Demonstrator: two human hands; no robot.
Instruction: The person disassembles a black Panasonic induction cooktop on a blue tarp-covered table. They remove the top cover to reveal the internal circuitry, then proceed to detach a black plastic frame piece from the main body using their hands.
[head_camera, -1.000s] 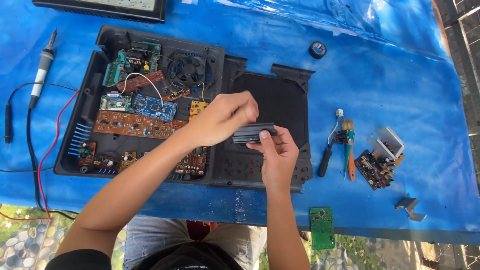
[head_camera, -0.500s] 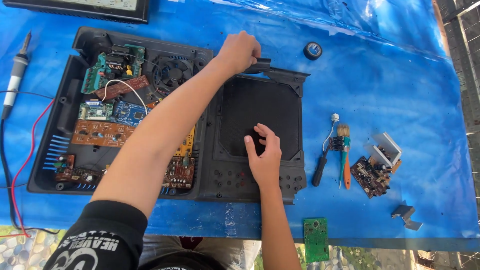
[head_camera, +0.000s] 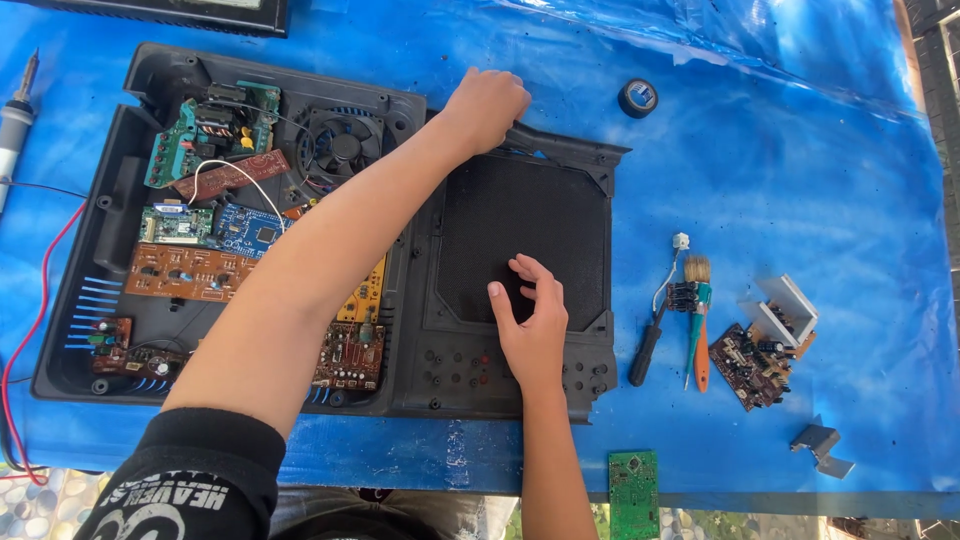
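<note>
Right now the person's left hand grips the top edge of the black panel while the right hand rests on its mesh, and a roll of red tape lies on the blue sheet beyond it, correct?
Nearly. The tape roll is black, not red, as the head view shows. The rest holds: the left hand grips the black panel at its top edge, and the right hand rests on its mesh.

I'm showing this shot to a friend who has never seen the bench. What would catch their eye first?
Probably the opened black casing on the blue tarp, its left half packed with green, blue and brown circuit boards and a small fan. Next, the two bare hands on its right half: the left hand at the top edge of the dark mesh panel, the right hand fingertips-down on it.
</note>
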